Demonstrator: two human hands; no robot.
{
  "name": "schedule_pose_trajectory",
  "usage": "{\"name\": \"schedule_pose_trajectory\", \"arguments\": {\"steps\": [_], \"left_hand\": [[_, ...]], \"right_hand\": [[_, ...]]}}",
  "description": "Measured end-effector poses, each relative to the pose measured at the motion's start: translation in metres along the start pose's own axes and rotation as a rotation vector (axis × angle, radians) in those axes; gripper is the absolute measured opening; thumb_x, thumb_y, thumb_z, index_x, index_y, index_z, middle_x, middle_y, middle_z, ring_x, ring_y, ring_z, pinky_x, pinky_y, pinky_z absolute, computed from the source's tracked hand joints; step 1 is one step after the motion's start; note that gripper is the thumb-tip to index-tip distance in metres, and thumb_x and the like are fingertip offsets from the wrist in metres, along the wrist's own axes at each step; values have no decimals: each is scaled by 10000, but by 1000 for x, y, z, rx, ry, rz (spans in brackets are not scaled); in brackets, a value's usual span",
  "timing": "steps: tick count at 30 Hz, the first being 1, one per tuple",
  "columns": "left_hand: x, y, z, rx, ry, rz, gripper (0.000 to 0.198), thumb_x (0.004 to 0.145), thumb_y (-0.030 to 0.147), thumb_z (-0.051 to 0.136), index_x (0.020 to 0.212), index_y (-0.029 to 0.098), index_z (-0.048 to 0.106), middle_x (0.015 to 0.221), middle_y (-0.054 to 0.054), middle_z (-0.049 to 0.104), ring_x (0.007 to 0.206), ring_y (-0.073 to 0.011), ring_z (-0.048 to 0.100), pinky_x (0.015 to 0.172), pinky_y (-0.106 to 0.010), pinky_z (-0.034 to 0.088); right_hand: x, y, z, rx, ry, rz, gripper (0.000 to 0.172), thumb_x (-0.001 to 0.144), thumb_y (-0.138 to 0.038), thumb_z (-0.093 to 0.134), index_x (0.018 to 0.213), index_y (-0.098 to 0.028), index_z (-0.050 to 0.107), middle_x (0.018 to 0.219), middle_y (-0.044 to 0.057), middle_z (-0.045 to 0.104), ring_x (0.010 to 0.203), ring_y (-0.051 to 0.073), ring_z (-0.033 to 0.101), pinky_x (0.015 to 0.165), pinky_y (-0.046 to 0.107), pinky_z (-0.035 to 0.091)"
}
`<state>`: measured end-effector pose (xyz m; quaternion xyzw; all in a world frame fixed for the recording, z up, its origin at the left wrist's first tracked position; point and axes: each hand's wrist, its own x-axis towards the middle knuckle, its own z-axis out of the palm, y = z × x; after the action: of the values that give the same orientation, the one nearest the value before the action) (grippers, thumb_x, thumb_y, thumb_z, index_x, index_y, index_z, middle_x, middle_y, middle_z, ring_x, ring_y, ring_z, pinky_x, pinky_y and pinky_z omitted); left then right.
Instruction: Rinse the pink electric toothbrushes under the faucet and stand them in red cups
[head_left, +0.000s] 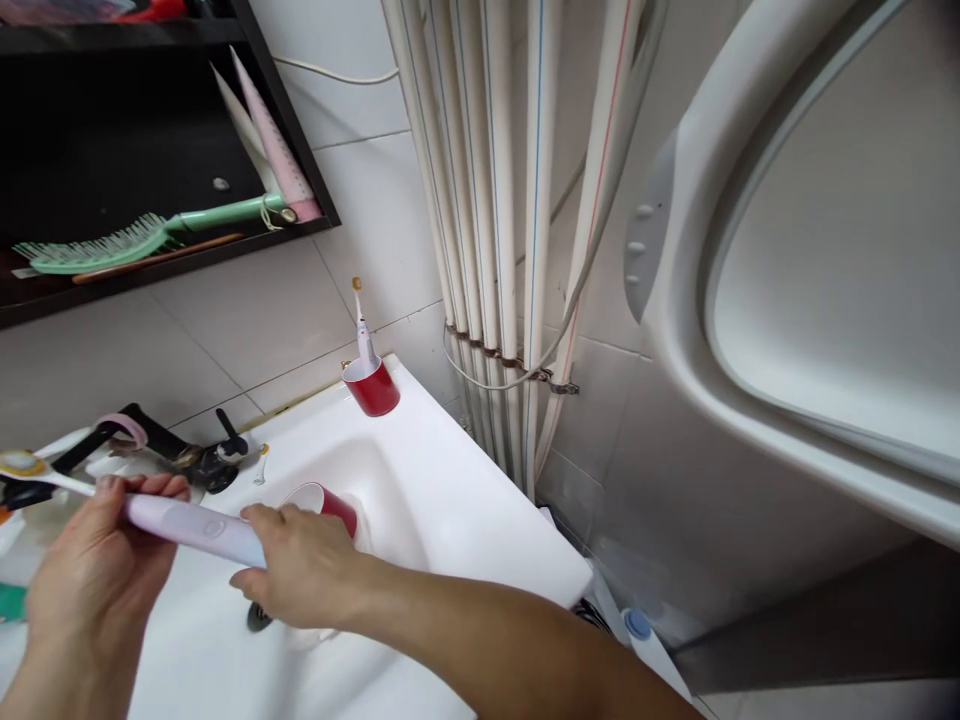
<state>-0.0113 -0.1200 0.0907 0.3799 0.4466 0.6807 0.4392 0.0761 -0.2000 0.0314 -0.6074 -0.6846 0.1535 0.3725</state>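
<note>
Over a white sink [450, 500], both of my hands hold a pale pink electric toothbrush [187, 522] lying sideways, its brush head [22, 465] pointing left. My left hand [97, 570] wraps the upper handle near the neck. My right hand [300, 570] grips the lower end of the handle. Just behind my right hand a red cup [334, 503] sits in the sink basin. A second red cup [373, 388] stands on the sink's back corner with another electric toothbrush [362, 325] upright in it.
A black faucet [214, 462] sits at the sink's back left. A dark shelf [172, 250] above holds a green hairbrush [142, 238]. White pipes [510, 230] run down the tiled wall. A white washing-machine lid [787, 280] stands open on the right.
</note>
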Motion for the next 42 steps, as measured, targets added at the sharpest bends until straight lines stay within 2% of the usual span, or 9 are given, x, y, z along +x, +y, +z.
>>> {"name": "schedule_pose_trajectory", "arguments": {"steps": [3, 7, 12, 14, 20, 26, 33, 36, 42], "left_hand": [[-5, -11, -6, -101, -41, -181, 325, 773, 167, 267, 523, 139, 473, 443, 13, 493, 497, -80, 482, 581, -244, 420], [-2, -29, -23, -217, -45, -297, 276, 768, 144, 283, 609, 129, 507, 512, 4, 518, 503, -68, 485, 507, -188, 411], [13, -53, -42, -343, -99, -400, 212, 732, 93, 349, 613, 104, 525, 468, 1, 491, 437, -46, 463, 442, -140, 394], [19, -60, -45, -396, -94, -406, 177, 720, 120, 389, 613, 104, 529, 472, -2, 490, 436, -51, 470, 450, -151, 405], [25, -66, -52, -422, -105, -421, 121, 685, 186, 469, 616, 106, 527, 498, -10, 501, 447, -57, 480, 472, -167, 413], [22, -62, -54, -374, -212, -391, 117, 662, 212, 491, 675, 100, 523, 527, -19, 535, 485, -87, 512, 508, -213, 420], [9, -63, -47, -286, -330, -448, 72, 644, 156, 494, 685, 99, 513, 536, -40, 571, 503, -104, 550, 558, -215, 416], [10, -65, -46, -321, -279, -408, 58, 649, 161, 486, 656, 106, 505, 522, -28, 562, 490, -96, 544, 548, -211, 414], [18, -68, -48, -414, -202, -416, 52, 618, 160, 511, 633, 113, 494, 508, -16, 539, 466, -98, 523, 499, -232, 414]], "right_hand": [[-1, 1, 3, 146, -190, 102, 417, 650, -444, 353, 975, -195, 432, 783, 65, 582, 666, 215, 551, 498, 297, 427], [-2, 7, 18, 389, -205, 241, 267, 654, -377, 403, 817, -189, 503, 701, 23, 571, 596, 148, 543, 484, 223, 400], [4, 16, 35, 400, -329, 202, 209, 722, -282, 299, 808, -144, 431, 624, 7, 489, 381, 53, 432, 336, 160, 326], [6, 16, 37, 398, -368, 200, 188, 730, -267, 272, 789, -142, 400, 606, -7, 456, 363, 37, 405, 326, 150, 322], [5, 1, 35, 663, -469, 396, 171, 722, -329, 279, 747, -183, 365, 568, -47, 408, 357, 40, 376, 324, 157, 303], [5, 1, 37, 426, -287, 320, 149, 678, -319, 383, 730, -182, 411, 564, -44, 398, 451, 68, 417, 407, 175, 332], [-5, 10, 44, 458, -332, 365, 249, 705, -347, 306, 854, -164, 385, 540, -48, 365, 388, 65, 375, 349, 185, 300], [-4, 9, 46, 426, -297, 323, 242, 699, -343, 328, 864, -173, 372, 524, -60, 364, 355, 58, 371, 346, 186, 299], [3, 2, 42, 681, -520, 382, 295, 696, -467, 291, 748, -187, 369, 523, -66, 374, 320, 43, 351, 306, 170, 279]]}}
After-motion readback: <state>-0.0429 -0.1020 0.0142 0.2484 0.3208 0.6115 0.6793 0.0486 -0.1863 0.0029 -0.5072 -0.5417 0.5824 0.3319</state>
